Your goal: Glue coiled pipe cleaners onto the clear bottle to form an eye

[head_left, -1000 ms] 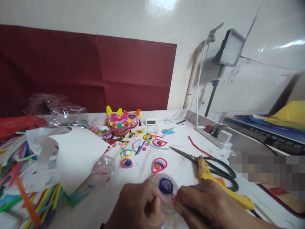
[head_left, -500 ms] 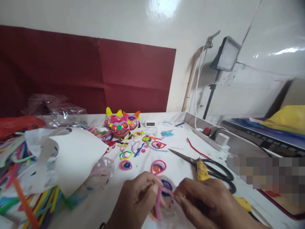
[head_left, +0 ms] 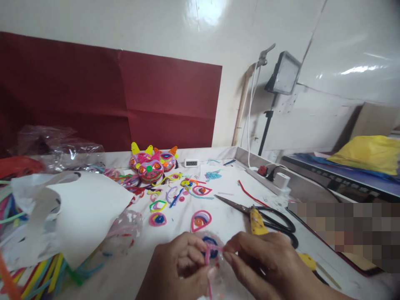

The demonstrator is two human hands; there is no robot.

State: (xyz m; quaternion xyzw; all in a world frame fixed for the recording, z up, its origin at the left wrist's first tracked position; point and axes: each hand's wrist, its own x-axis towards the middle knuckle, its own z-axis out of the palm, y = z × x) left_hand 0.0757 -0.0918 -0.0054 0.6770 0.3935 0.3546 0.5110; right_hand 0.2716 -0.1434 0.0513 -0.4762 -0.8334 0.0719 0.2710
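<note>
A pink pipe cleaner (head_left: 208,260) stretches between my hands, bent at a corner near the left fingertips. My left hand (head_left: 184,262) pinches it with fingers curled. The thumb and forefinger of my right hand (head_left: 265,258) grip its other end. Just beneath lies a clear, roundish plastic piece (head_left: 223,273) with a dark blue ring (head_left: 210,241) on it, partly hidden by my fingers. Beyond my hands lie a pink-rimmed eye shape with an orange centre (head_left: 200,221) and another with a blue centre (head_left: 158,219).
Black-handled scissors (head_left: 271,218) and a yellow-handled tool (head_left: 258,221) lie to the right. Decorated cat faces (head_left: 150,168) stand at the back by a small digital clock (head_left: 191,163). White paper (head_left: 84,212) and loose pipe cleaners (head_left: 46,271) spread leftward. A power strip (head_left: 271,183) runs along the right edge.
The view has turned slightly right, so the table things sit further left. My left fingers have shifted on the pink pipe cleaner, the thumb now lower. Both hands keep hold of it.
</note>
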